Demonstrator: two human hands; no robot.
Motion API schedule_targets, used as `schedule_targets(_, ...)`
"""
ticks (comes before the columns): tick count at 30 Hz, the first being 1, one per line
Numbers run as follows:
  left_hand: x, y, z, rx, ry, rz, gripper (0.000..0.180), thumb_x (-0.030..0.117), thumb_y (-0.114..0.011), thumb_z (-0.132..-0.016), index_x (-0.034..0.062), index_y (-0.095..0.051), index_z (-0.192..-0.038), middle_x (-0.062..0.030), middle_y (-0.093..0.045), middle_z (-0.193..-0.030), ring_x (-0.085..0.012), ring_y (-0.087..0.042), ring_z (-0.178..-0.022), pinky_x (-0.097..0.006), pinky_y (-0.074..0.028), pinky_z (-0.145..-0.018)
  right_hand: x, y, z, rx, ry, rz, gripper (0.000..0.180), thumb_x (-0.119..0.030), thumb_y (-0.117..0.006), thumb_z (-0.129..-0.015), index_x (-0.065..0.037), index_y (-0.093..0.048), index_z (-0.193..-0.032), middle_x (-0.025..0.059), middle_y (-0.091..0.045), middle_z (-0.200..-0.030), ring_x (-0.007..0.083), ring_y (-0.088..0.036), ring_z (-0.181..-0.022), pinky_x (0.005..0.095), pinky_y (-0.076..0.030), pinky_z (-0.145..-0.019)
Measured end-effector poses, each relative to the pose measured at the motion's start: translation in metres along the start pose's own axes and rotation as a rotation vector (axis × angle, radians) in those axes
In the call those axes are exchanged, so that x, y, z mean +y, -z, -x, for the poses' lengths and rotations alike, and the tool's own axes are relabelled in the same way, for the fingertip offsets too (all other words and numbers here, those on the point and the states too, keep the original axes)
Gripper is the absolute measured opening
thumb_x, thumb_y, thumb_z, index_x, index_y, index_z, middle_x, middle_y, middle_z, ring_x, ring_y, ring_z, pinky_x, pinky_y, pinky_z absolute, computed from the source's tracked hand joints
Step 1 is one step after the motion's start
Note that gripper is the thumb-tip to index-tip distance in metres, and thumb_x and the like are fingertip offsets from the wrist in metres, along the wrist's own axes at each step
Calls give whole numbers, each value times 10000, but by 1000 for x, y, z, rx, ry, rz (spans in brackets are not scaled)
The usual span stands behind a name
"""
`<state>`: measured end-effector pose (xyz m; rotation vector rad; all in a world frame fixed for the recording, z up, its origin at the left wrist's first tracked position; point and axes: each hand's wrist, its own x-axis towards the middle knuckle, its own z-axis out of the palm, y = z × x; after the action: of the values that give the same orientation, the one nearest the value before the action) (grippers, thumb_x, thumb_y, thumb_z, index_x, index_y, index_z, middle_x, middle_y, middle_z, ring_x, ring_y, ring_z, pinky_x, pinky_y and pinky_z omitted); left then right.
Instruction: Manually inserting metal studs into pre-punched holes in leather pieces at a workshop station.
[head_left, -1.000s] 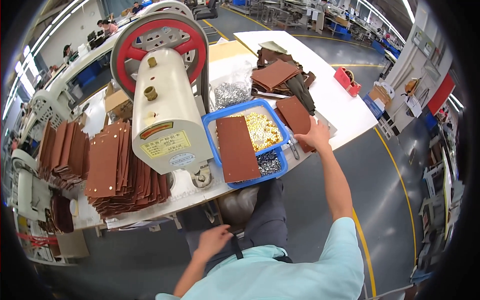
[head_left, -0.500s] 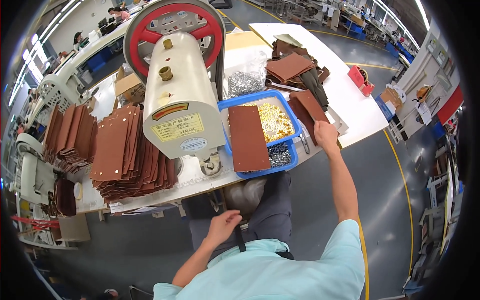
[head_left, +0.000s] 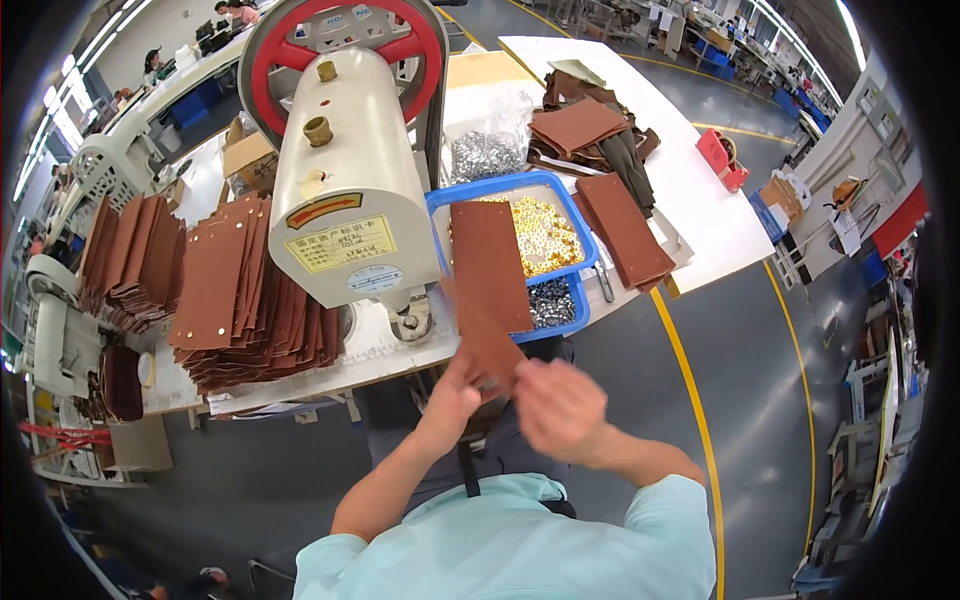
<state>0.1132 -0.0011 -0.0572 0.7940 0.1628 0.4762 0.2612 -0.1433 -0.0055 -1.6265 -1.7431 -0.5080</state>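
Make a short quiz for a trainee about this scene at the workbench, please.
1. True or false: both hands hold one brown leather piece.
2. What lies across the blue tray? A) a brown leather strip B) a red box C) a roll of tape
3. On which side of the cream press is the big stack of brown pieces, the person's left or right?

Key:
1. True: the left hand and right hand meet on it, in front of the bench.
2. A: the strip lies over the gold rivets.
3. Left.
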Motion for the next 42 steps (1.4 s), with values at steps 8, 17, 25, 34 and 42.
schedule_targets(8, 15, 0, 6, 380, 30, -512, 221, 126, -650, -1017, -47, -711, -1140, -31, -739, -954, -74, -648, -836, -249, -536, -744, 55, -15, -35, 105, 80, -210, 107, -130, -800, -768, -117, -720, -837, 43, -751, -905, 209, -714, -765, 376, -549, -679)
schedule_targets(17, 29, 12, 40, 491, 24, -356, 308, 243, -622, -1054, -40, -738, -1085, -25, -734, -925, -54, -625, -800, -226, -517, -699, 220, -91, -62, -409, -551, -79, 99, -123, -789, -774, -58, -804, -848, 141, -753, -801, 291, -732, -746, 401, -574, -720)
schedule_targets(25, 32, 10, 44, 429, 34, -404, 268, 203, -657, -1031, -29, -733, -1142, -24, -740, -978, -60, -637, -855, -238, -538, -754, 235, -94, -81, -596, -608, -57, 138, -124, -836, -720, -55, -811, -837, 142, -750, -762, 259, -730, -687, 376, -582, -688)
schedule_targets(34, 34, 5, 31, 447, -50, -497, 253, 110, -662, -1000, -38, -703, -1201, -37, -741, -1028, -62, -648, -881, -243, -547, -776, 230, -104, -85, -601, -392, 299, 149, -156, -728, -719, -11, -747, -691, 263, -688, -748, 430, -699, -740, 480, -580, -761)
schedule_targets(42, 35, 7, 28, 447, -61, -466, 289, 177, -576, -1068, -21, -667, -1258, 16, -710, -987, -32, -569, -890, -212, -502, -807, 102, -40, -79, -127, -555, -503, 85, 3, -698, -829, 25, -739, -900, 76, -753, -835, 116, -703, -741, 263, -560, -692)
